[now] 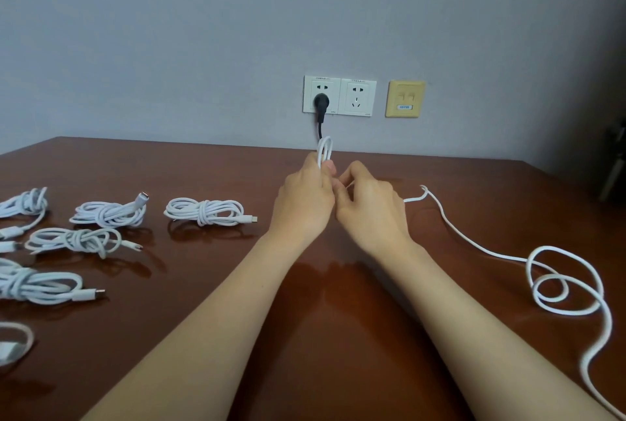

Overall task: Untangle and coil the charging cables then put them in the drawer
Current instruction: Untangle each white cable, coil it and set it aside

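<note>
Tabletop [210,166] bears coiled bundles [205,211] (leftward); left hand [305,197], right hand [369,204] both pinch cable [325,140].

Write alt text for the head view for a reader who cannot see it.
A left hand and right hand hold a looped thin white charging cable above a glossy brown wooden table; its loose length trails right. Coiled white cables lie at left; a black plug sits in a white wall socket.

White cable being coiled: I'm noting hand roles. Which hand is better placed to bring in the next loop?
Right. The left hand is occupied gripping the upright loop, while the right hand pinches the white cable where its slack trails rightward over the table.
</note>
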`<state>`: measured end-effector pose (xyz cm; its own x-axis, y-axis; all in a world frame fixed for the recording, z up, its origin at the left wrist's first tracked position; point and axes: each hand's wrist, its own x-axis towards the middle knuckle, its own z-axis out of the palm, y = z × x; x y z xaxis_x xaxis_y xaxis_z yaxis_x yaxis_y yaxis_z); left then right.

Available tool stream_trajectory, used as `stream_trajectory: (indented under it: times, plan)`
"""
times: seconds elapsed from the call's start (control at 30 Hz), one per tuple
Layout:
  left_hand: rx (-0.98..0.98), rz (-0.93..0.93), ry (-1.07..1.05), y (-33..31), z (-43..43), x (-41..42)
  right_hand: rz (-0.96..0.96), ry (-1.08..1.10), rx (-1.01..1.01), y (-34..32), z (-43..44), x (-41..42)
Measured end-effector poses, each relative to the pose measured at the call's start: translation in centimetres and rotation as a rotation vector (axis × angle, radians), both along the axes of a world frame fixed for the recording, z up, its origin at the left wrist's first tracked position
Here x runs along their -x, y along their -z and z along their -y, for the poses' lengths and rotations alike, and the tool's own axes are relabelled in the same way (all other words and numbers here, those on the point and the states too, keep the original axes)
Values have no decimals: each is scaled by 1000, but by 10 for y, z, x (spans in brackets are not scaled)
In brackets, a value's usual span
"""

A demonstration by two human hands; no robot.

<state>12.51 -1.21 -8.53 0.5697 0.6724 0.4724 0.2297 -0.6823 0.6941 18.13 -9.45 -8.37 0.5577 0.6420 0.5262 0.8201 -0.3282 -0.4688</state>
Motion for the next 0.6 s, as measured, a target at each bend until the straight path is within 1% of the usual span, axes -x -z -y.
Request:
stream_trajectory:
  times: [0.1,0.17,0.2,0.27,0.4,0.47,0.6]
  plan:
    - [-140,-98,-74,1,-8,2,48,-49,53,1,2,-2]
    - [-115,-95,-93,4,-15,3,96,-89,84,4,2,-3]
    - [-53,-65,-76,6,-18,3,116,-104,90,5,2,-3]
    - [160,69,-14,6,-19,1,124,-123,87,7,2,-5]
    - [726,416,149,-5,-14,4,74,-102,102,7,1,-9]
    - [860,522,186,-9,-15,7,43,-75,140,9,1,-11]
    - [994,679,166,-10,-23,9,-30,-57,186,10,2,-15]
